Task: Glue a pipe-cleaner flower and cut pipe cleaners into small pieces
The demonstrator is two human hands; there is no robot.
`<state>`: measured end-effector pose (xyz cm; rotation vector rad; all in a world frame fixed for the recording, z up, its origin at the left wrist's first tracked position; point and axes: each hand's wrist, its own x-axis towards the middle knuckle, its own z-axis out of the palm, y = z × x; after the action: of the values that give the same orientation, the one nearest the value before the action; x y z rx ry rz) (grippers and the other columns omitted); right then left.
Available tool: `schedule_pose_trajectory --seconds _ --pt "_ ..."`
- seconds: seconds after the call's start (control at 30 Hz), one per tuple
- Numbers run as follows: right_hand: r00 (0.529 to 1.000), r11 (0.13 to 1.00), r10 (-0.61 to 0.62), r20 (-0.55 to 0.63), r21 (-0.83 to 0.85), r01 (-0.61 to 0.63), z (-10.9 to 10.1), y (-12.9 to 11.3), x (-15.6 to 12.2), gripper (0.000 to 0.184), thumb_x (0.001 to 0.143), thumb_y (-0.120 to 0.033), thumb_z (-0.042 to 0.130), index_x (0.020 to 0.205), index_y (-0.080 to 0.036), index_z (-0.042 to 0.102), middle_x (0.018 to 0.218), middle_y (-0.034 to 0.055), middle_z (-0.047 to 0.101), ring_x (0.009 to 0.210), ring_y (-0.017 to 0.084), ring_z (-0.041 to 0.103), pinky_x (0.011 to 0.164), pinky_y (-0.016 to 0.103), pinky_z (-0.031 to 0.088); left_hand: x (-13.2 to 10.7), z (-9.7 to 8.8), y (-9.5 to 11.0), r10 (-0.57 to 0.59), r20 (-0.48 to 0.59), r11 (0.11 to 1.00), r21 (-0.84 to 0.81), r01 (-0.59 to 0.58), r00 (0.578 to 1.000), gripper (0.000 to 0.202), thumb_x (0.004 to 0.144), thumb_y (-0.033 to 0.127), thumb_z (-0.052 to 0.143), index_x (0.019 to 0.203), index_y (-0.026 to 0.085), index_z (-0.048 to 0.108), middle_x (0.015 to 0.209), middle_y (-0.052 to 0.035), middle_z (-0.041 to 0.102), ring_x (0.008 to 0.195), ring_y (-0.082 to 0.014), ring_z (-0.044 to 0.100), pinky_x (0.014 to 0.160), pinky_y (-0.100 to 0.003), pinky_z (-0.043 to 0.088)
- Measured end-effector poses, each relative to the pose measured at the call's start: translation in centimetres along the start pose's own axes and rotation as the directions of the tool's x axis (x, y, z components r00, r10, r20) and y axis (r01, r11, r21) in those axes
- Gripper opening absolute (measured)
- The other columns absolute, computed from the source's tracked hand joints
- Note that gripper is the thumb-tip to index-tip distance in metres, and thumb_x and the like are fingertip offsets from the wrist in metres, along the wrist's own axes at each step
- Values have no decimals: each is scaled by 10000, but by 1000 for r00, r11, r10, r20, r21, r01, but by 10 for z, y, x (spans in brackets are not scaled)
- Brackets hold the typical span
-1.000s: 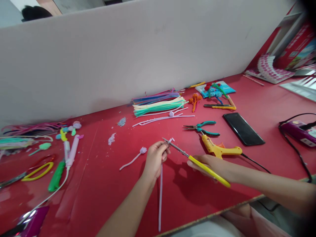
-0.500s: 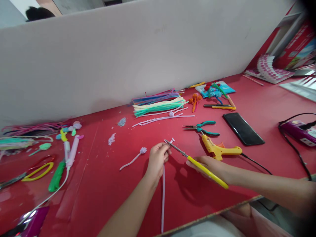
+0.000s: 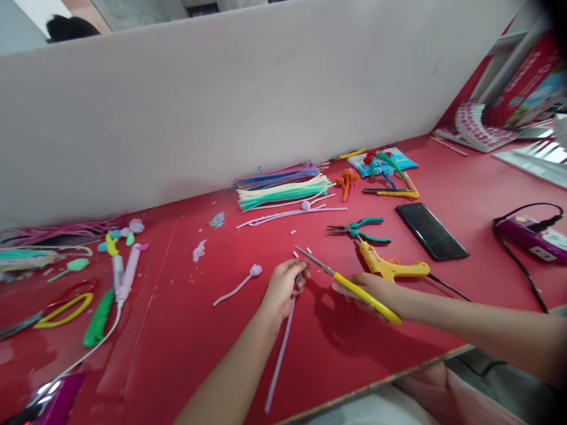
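My left hand [image 3: 286,283] pinches a pale lilac pipe cleaner [image 3: 280,361], whose long end hangs down toward the table's front edge. In my right hand [image 3: 365,289] is a pair of yellow-handled scissors [image 3: 354,288], blades pointing left just above the left fingertips. Small cut pieces of pipe cleaner [image 3: 309,251] lie on the red table around the scissor tip. To the left of my left hand rests a lilac pipe-cleaner flower [image 3: 256,270] on a curved stem.
Behind the hands lie bundled pipe cleaners [image 3: 283,193] and green-handled pliers [image 3: 370,230]. At right are a yellow glue gun [image 3: 392,267] and a phone [image 3: 432,231]. Another pair of scissors [image 3: 64,313] and a pink corded tool [image 3: 129,273] lie left. A white partition [image 3: 266,88] stands behind.
Short cut pieces now lie loose by the scissor tip, where a short end stuck out of the left fingers before. The pipe cleaner's hanging end has swung left.
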<state>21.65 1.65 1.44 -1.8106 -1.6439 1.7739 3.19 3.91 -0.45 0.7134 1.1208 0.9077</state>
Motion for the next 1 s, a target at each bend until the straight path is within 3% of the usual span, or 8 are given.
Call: schedule_pose_trajectory --seconds 0.07,0.17,0.37,0.63,0.8,0.87,1.0 --pt "990 995 -99 -99 -40 95 1 -10 4 267 611 -408 580 615 -175 449 449 -53 380 403 66 331 378 200 240 -6 2 2 -4 45 1000 17 3 999 161 643 275 572 689 123 549 553 1 530 360 -17 320 348 -167 137" --pt "956 972 -235 -176 -53 230 4 -25 11 200 631 -344 551 643 -164 466 559 -36 454 499 72 378 435 186 284 -15 6 3 -39 136 996 80 29 990 157 674 275 545 698 120 557 532 0 534 354 -14 308 354 -169 152" --pt "926 949 -315 -208 -49 312 12 -36 17 128 647 -278 496 640 -153 468 569 -36 476 521 79 403 453 184 301 -24 6 4 -51 157 997 70 40 986 131 694 231 513 715 110 558 538 -6 537 352 -9 302 352 -167 145" --pt "919 935 -353 -178 -30 353 7 -39 9 95 681 -249 443 638 -165 450 455 -64 418 417 64 379 410 182 274 -26 4 7 -82 177 990 127 60 981 187 687 292 534 729 115 576 555 -20 553 380 -33 378 347 -168 186" --pt "917 927 -371 -144 -4 375 -3 -37 4 201 744 -352 400 643 -179 401 454 -72 362 398 63 379 402 182 283 -26 5 12 -29 146 990 141 8 989 165 669 302 556 655 137 552 520 5 534 362 -31 351 344 -174 163" --pt "929 939 -345 -132 -58 340 -9 -35 -2 270 747 -431 405 643 -182 392 481 -68 359 408 64 382 404 185 288 -25 3 13 18 106 995 95 -29 994 164 668 302 563 651 141 544 501 20 514 347 -20 305 347 -175 142" --pt "956 908 -284 -75 -340 243 -19 -29 -21 373 734 -540 406 636 -181 426 542 -38 425 474 81 417 476 206 325 -19 -7 17 134 -12 991 -3 -134 991 162 667 293 570 690 134 554 518 22 506 340 -9 269 347 -180 110"
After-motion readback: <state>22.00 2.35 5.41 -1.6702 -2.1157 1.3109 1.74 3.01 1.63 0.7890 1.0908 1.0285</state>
